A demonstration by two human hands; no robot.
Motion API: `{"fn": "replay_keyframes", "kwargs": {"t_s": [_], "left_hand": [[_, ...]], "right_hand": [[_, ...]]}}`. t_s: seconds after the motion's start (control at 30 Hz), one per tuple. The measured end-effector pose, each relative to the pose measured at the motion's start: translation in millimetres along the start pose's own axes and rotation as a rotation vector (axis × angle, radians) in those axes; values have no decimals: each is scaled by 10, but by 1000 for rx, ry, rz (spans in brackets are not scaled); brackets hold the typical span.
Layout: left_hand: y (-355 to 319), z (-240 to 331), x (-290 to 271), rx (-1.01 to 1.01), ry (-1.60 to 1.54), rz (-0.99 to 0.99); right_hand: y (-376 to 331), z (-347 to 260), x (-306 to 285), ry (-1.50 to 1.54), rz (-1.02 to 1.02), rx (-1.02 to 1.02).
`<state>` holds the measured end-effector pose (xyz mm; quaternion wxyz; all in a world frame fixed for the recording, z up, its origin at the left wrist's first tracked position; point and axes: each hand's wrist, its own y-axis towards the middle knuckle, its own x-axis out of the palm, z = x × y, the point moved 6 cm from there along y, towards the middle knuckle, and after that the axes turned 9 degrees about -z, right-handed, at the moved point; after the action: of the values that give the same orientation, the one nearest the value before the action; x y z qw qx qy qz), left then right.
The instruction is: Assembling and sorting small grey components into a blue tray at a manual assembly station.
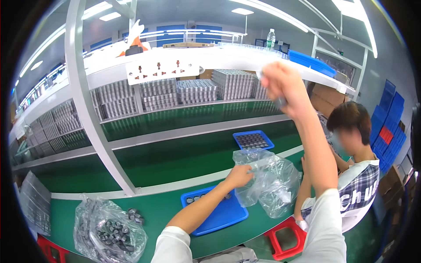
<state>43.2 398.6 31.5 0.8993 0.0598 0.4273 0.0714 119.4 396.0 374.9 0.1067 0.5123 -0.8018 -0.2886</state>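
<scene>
My left hand is closed on the edge of a clear plastic bag, which hangs crumpled over the bench's right side. High in front of the upper shelf, my right hand is raised and curled. A small dark patch shows beneath its fingers, too blurred to name. Under my left forearm lies a blue tray with a few dark round parts along its far side. Another clear bag, at the left, holds many dark round parts, and several loose ones lie beside it.
A second blue tray full of round parts sits on the green belt. Stacked metallic parts fill the shelf behind. A white post rises at the left. A co-worker sits close at right, near a red stool.
</scene>
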Motion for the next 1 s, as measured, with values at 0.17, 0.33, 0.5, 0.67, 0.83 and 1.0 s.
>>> {"fn": "replay_keyframes", "kwargs": {"t_s": [0.17,0.33,0.5,0.67,0.83,1.0], "left_hand": [[-454,-13,-750,-46,-122,139],[-997,-122,-1082,-112,-147,151],[-1389,-241,-1162,-187,-198,144],[-1549,-226,-1290,-236,-198,134],[-1628,-111,-1242,-248,-262,149],[-1841,-236,-1380,-101,-348,396]], "right_hand": [[801,-185,21,90,-106,-103],[1535,-180,-29,-545,-189,28],[1824,70,-231,-737,-155,348],[1951,-2,-54,-1042,-218,338],[1975,-39,214,-1220,-238,224],[1888,-293,-612,-1093,-180,-526]]}}
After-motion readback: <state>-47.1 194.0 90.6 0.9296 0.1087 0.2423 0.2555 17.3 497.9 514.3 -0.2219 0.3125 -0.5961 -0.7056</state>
